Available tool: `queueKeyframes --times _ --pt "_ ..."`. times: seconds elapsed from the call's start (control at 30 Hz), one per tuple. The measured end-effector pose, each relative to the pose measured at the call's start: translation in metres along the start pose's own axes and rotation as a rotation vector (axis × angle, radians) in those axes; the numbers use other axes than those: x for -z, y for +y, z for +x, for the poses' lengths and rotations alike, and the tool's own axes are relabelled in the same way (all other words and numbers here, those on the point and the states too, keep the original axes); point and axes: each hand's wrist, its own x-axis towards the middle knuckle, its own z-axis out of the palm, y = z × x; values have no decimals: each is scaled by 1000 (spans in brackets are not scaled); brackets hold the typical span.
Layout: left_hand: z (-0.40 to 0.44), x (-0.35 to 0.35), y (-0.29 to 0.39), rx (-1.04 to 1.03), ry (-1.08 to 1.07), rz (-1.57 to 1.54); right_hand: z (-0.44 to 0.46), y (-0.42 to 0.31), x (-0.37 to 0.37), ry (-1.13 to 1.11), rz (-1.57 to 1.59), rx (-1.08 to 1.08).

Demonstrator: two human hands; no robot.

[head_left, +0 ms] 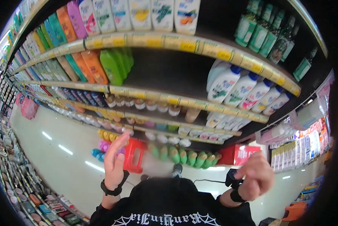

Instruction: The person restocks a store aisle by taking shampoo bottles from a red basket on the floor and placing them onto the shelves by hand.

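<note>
My left hand (114,162) is raised at the lower left, its fingers stretched upward and nothing in it. Just beside it in the picture is a red plastic stool-like item (134,144). My right hand (255,175), at the lower right, is slightly blurred, with loosely bent fingers and no object visible in it. A red box (246,153) appears just beyond that hand. Dark bands circle both wrists, and a small black device (232,179) with a cable sits by the right wrist. Neither hand visibly touches the shelf goods.
Curved-looking store shelves (146,40) fill the view ahead, holding white shampoo bottles (163,15), green bottles (112,67) and blue-capped bottles (225,84). Several green bottles (183,156) stand low near my feet. More goods (26,188) line the left; a shiny floor (52,139) lies between.
</note>
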Motion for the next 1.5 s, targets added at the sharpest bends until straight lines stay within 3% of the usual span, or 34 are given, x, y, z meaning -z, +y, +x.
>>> queueKeyframes --times 0.03,0.17,0.27,0.47,0.73,0.9,1.03,1.17,1.3,1.37,1.43,1.5 --pt "8 -12 -1 -11 -16 2 3 11 0 77 -26 -60" --pt "40 -61 -5 -98 -151 56 6 54 30 -30 -21 -435" --pt "73 -104 2 -119 -256 26 11 96 45 -105 -21 -500" --pt "142 -188 -11 -23 -406 -196 24 172 52 -197 9 -454" --pt "201 -256 -61 -60 -338 -275 32 223 28 -122 216 -485" --pt "206 -264 -64 -28 -360 -211 29 233 23 -168 391 -591" --pt "204 -262 -69 -195 -273 104 20 230 19 -117 276 -547" --pt "196 -259 -57 -226 -228 149 10 220 16 -63 231 -491" --pt "191 -259 -64 -219 -268 256 -5 225 11 -57 245 -464" --pt "187 -259 -69 -74 -405 89 -10 234 11 -94 230 -534" --pt "187 -260 -82 -163 -437 35 -12 239 13 -109 205 -578" --pt "184 -260 -88 -214 -451 194 -11 238 16 -179 169 -549"
